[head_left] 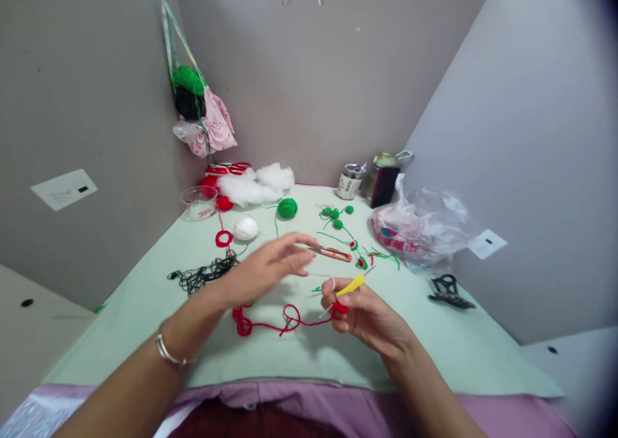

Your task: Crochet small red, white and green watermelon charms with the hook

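Note:
My right hand (371, 319) is closed around a crochet hook with a yellow handle (351, 286) and pinches a small piece of red crochet (340, 308). Red yarn (270, 326) runs left from that piece in loops along the mat. My left hand (275, 264) is raised in the middle with its fingers stretched out, slightly blurred, nothing visible in them. Just beyond its fingertips are orange thread snips (337, 254); whether the fingers touch their blades I cannot tell. Small green and red crochet pieces (354, 245) lie past the snips.
Tangled black yarn (205, 276), a white yarn ball (246, 228) and a green yarn ball (287, 208) lie left and behind. White stuffing (251, 187) sits at the back. A pen tin (350, 181), plastic bag (418, 228) and black hair claw (450, 292) stand right.

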The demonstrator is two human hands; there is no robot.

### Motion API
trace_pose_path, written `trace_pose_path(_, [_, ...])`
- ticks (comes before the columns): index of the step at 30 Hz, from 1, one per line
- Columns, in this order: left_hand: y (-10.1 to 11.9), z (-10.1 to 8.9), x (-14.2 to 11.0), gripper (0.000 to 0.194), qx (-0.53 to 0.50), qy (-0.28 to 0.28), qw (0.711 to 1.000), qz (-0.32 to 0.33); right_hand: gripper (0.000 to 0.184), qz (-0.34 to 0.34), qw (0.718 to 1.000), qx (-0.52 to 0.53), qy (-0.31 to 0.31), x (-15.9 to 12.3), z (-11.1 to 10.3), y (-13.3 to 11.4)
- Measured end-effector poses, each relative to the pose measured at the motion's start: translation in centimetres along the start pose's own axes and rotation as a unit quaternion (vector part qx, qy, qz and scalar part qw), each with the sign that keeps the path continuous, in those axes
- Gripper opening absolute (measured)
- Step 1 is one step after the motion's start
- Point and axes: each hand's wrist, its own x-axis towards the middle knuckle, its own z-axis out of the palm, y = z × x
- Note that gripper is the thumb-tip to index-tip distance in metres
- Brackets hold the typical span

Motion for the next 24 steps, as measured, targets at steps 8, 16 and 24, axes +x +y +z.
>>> trace_pose_path(8, [-2.9, 6.8, -0.2, 0.03, -0.238, 0.076, 0.966, 0.069, 0.026, 0.012, 0.999, -0.007, -0.033, -0.2, 0.7, 1.0])
trace_pose_path(16, [-4.1, 5.7, -1.8, 0.025, 0.229, 0.124, 0.94, 0.222, 0.027, -0.015, 1.0, 0.013, 0.0, -1.0, 0.5, 1.6])
trace_pose_path(24, [-3.7, 7.0, -2.3, 0.008, -0.183, 0.178, 0.967, -0.024, 0.029, -0.034, 0.999, -0.008, 0.023, -0.4, 1.1, 2.4])
